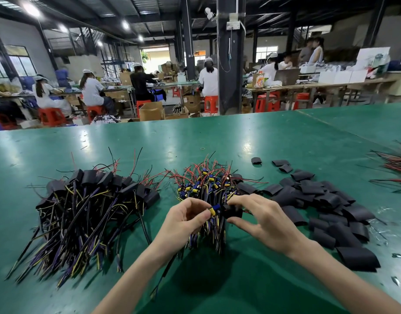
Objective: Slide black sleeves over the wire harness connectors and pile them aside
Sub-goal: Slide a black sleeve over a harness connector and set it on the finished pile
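Two bare forearms reach in from the lower edge of the frame, no sleeves, gloves, rings, watch or wristbands visible on either, the left hand (186, 219) and the right hand (266, 220) both uncovered, with short, plain, unpainted fingernails.

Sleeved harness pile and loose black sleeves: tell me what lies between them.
In the head view, the unsleeved harness pile lies between the sleeved harness pile and loose black sleeves, with both hands working just in front.
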Motion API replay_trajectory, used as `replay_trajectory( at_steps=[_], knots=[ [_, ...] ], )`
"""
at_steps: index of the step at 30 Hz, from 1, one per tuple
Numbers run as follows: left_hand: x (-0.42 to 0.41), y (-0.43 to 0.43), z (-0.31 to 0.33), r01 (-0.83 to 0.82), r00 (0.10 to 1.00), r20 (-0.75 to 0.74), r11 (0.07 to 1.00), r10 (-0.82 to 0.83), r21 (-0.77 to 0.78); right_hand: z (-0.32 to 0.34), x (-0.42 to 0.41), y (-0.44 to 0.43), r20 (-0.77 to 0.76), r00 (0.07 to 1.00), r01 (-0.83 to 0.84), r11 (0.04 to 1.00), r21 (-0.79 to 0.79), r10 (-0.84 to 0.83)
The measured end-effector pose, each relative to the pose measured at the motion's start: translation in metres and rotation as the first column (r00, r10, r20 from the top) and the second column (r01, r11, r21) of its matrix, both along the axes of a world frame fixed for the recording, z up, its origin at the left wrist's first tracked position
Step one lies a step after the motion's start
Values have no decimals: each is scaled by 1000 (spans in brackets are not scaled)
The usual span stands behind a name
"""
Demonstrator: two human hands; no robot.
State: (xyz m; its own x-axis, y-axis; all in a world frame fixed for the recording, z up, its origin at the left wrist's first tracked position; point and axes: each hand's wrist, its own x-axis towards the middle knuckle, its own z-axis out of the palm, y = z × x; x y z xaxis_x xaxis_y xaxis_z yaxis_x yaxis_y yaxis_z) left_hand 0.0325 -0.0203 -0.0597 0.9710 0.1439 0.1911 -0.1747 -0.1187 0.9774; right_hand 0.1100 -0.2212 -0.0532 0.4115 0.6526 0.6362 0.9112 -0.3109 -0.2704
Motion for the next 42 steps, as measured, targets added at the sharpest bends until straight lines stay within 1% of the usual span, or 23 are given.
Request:
replay_trajectory(
  at_steps=[5,10,15,20,24,26,28,30,32,34,35,37,40,42],
  knots=[
    [0,2,-2,27,999,35,997,-29,68,-3,0,2,-54,997,-47,997,69,51],
    [1,3,-3,49,997,53,992,-56,118,-5,1,3,-77,994,-71,994,89,78],
    [0,6,-3,46,999,15,988,-49,145,-7,1,4,-113,986,-115,989,90,125],
    [1,8,-4,7,1000,-22,978,-2,207,-11,0,6,-47,990,-130,989,69,134],
    [0,7,-3,-34,998,-45,978,44,205,-10,-1,7,77,991,-111,993,36,108],
    [1,6,-3,-51,996,-67,980,65,194,-10,-1,7,80,991,-110,994,19,108],
    [0,5,-3,-52,993,-98,985,69,164,-10,-1,7,50,993,-111,994,22,110],
    [-1,4,-2,-53,990,-127,992,67,115,-10,-1,8,-33,991,-129,989,66,131],
    [-1,4,-1,-51,988,-145,996,60,67,-8,-3,10,-195,963,-150,972,181,185],
    [-1,3,0,-40,990,-135,998,45,38,-6,-4,11,-360,903,-125,945,302,234],
    [-2,3,0,-35,991,-124,999,40,42,-6,-5,11,-412,877,-109,937,332,248],
    [-2,2,1,-28,994,-105,998,34,64,-6,-6,12,-441,863,-96,937,336,246],
    [-3,2,0,-32,995,-92,996,40,88,-10,-12,17,-380,903,-88,951,297,202],
    [-3,1,-1,-31,996,-76,994,39,100,-13,-18,20,-392,898,-83,952,294,199]
  ],
)
